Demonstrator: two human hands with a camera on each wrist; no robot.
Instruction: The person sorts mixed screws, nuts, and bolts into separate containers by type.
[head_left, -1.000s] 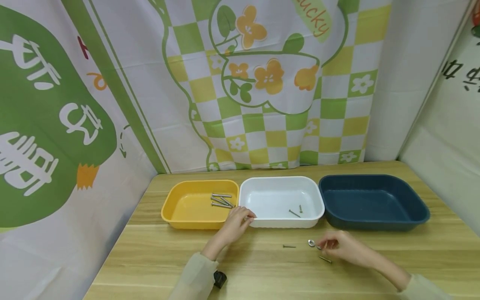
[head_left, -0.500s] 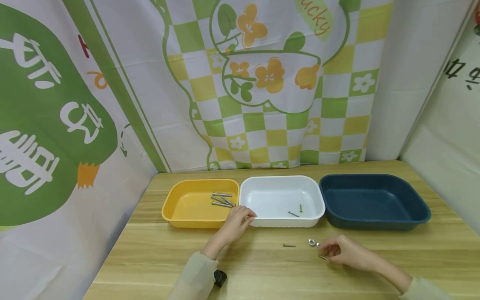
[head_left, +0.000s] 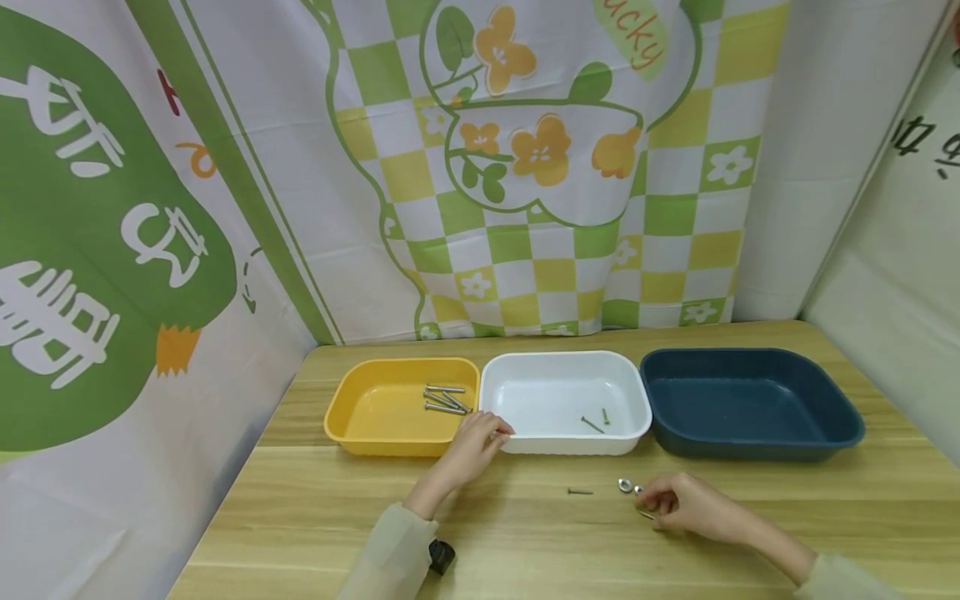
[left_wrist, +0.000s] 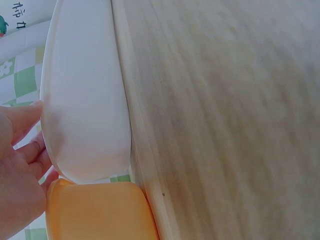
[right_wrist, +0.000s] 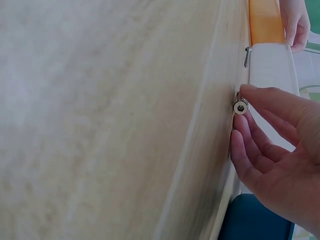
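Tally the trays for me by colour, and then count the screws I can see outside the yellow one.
Yellow tray: 1
White tray: 1
Dark blue tray: 1
Screws in the white tray: 2
Screw lying on the table: 1
Screw between the right hand's fingertips: 1
Total: 7, that is 3 trays and 4 screws

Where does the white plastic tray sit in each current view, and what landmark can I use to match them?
Head: white tray just right of centre, below mid-height, between the yellow tray and the dark blue tray.
Left wrist: white tray at upper left, cut off by the top edge.
Right wrist: white tray at the right, partly hidden behind the right hand.
Shared landmark: the yellow tray, next to one end of it.
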